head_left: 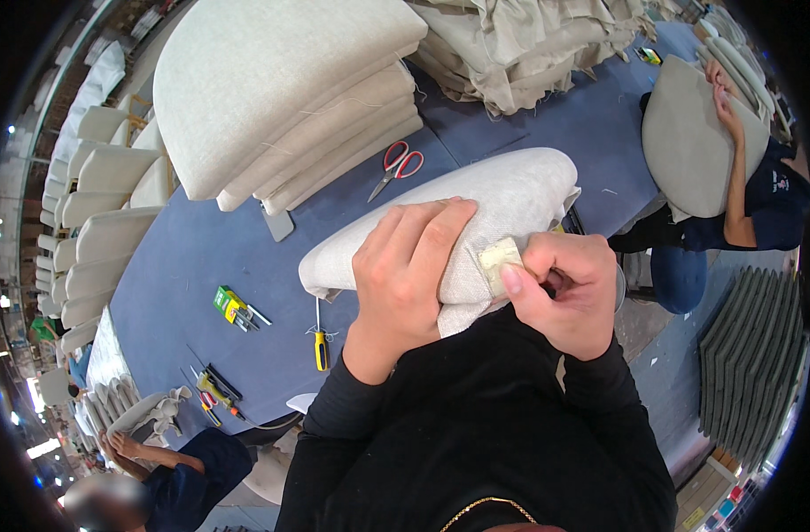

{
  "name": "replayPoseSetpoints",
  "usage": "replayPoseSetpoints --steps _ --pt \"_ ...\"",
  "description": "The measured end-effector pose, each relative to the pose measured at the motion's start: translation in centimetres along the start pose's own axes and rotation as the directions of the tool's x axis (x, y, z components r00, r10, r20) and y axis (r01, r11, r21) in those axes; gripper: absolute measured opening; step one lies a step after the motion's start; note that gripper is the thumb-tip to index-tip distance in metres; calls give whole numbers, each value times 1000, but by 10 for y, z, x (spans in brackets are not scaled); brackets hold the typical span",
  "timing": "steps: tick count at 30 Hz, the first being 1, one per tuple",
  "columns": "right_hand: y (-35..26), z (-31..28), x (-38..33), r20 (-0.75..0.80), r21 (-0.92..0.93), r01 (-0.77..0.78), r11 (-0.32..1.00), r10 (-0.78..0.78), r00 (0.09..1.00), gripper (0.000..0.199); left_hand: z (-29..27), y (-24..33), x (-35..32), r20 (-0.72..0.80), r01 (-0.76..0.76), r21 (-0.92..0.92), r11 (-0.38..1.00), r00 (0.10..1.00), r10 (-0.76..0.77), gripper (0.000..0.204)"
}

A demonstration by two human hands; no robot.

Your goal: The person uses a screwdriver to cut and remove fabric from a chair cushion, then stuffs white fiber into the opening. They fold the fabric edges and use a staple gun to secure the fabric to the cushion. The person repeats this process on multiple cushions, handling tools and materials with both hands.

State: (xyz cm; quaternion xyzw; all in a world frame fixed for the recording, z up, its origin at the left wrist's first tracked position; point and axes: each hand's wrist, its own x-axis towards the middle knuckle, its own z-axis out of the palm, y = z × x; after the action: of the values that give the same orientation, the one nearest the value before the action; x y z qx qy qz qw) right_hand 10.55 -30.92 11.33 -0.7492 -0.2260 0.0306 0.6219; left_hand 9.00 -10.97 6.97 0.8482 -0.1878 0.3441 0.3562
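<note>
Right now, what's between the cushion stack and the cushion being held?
Head view: red-handled scissors on the blue table, between the stack and held cushion.

I read the worktop (pixel 179 275) as smooth, matt and blue. Over its near edge, the cushion (pixel 511 182) wears pale woven cloth, dull and faintly rough; the pale block (pixel 497 266) against it looks matt, its material unclear to me. Toward the far edge, I see stacked pads (pixel 281 80) in similar matt cloth with loose threads, beside a creased cloth heap (pixel 520 53). The scissors (pixel 394 174) show metal blades and smooth red handles.
</note>
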Motion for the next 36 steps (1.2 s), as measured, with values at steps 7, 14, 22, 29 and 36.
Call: replayPoseSetpoints --steps 7,14,22,29,36 --pt "4 -7 -2 30 6 -17 1000 17 999 33 0 4 0 27 -1 8 1000 1000 1 63" --pt "-1 -11 -2 76 33 -24 999 21 997 33 3 5 -4 7 -11 14 1000 1000 10 58" --pt "-1 -12 -1 89 33 -51 998 47 995 32 5 5 -4 -7 -19 16 1000 1000 19 58" --pt "-2 -9 1 69 109 -76 991 69 995 29 4 4 0 9 -13 18 1000 1000 13 62" --pt "0 -9 2 54 118 -35 992 29 998 29 7 2 1 4 -26 28 999 1000 26 64"
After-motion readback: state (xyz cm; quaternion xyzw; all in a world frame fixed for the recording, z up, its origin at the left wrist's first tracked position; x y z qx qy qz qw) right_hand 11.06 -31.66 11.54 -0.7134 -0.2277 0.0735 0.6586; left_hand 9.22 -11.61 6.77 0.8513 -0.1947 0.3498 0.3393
